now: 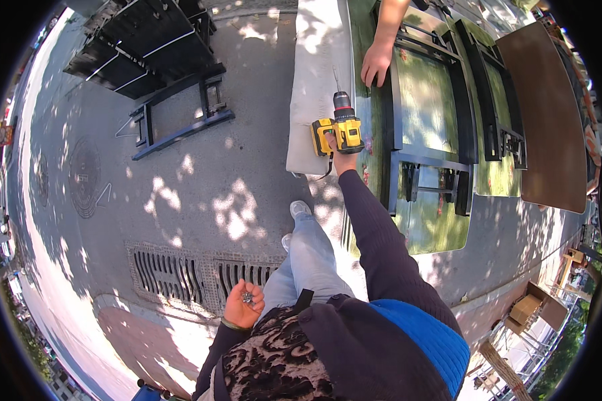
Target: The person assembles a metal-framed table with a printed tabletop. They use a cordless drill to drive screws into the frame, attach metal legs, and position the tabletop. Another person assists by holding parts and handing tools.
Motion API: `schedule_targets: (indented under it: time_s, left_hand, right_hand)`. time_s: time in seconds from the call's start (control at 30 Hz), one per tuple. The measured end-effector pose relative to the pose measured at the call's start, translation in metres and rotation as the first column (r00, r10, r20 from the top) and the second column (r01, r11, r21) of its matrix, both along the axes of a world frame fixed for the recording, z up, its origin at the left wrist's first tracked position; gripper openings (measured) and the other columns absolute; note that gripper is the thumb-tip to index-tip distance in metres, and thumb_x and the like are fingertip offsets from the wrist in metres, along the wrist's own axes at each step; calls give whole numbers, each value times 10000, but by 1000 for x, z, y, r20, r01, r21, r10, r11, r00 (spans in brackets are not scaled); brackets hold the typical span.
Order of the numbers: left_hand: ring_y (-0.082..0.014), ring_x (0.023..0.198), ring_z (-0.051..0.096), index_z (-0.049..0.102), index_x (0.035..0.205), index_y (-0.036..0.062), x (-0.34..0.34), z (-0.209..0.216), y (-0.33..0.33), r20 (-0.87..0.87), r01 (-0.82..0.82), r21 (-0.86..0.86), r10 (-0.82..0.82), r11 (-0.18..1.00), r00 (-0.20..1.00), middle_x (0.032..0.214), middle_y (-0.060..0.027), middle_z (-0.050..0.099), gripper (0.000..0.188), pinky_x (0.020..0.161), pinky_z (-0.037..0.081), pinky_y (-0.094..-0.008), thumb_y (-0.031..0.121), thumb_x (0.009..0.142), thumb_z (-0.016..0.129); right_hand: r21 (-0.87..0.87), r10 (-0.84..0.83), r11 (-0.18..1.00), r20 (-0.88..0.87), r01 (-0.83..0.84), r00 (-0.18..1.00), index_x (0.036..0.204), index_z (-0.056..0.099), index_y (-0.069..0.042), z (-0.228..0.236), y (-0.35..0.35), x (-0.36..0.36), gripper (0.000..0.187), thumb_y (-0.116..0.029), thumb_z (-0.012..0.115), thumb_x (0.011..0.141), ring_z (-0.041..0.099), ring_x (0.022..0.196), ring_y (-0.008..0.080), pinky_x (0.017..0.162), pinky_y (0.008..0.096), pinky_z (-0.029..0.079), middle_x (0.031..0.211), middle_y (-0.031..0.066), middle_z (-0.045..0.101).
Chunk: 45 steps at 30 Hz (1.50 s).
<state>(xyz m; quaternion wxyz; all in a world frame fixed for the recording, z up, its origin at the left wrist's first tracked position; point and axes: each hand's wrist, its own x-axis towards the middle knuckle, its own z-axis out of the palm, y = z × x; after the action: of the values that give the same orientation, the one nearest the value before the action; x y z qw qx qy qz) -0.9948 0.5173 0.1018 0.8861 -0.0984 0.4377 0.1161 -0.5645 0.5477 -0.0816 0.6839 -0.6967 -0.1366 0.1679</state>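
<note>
My right hand (345, 161) is wrapped round the grip of a yellow and black cordless drill (348, 133), held out ahead of me with its long bit pointing away. The drill is above the edge of a pale padded slab (314, 100), beside a green patterned tabletop (427, 230). A dark metal leg frame (431, 158) rests on that tabletop. Low at the left, close to my body, my left hand (239, 309) is turned up with its fingers curled round several small metal screws (248, 297).
A co-worker's hand (377, 65) rests at the tabletop's far left edge. More framed panels and a brown board (544, 117) extend to the right. Stacked black panels (140, 43) and a loose metal frame (180, 113) are at the far left. Drain grates (167, 274) lie in the pavement.
</note>
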Motion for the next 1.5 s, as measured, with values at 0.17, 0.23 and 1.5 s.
schedule_targets:
  time_s: [0.17,0.23,1.5]
  left_hand:
    - [-158,668,374,377,696,113,84,-8,98,-86,295,159,-284,942,955,752,-22,369,428,528,321,-267,428,981,425]
    - [-136,609,361,378,680,114,134,-9,144,45,289,195,-303,937,952,707,-15,361,441,494,313,-250,423,995,387]
    - [-239,875,565,487,1042,-56,835,-110,673,-9,606,239,-622,759,783,948,-134,541,200,811,520,-323,128,972,451]
  right_hand:
    - [-75,52,996,0,-52,999,1007,608,-26,-14,13,21,291,-148,743,780,611,841,130,764,296,495,916,26,645]
    - [-107,126,987,26,-123,992,977,612,-30,-13,23,31,210,-74,697,790,618,833,121,765,278,493,888,12,645]
    - [-870,-120,393,272,297,955,1335,376,-59,13,303,188,711,28,608,668,467,1092,372,952,461,375,1199,170,469]
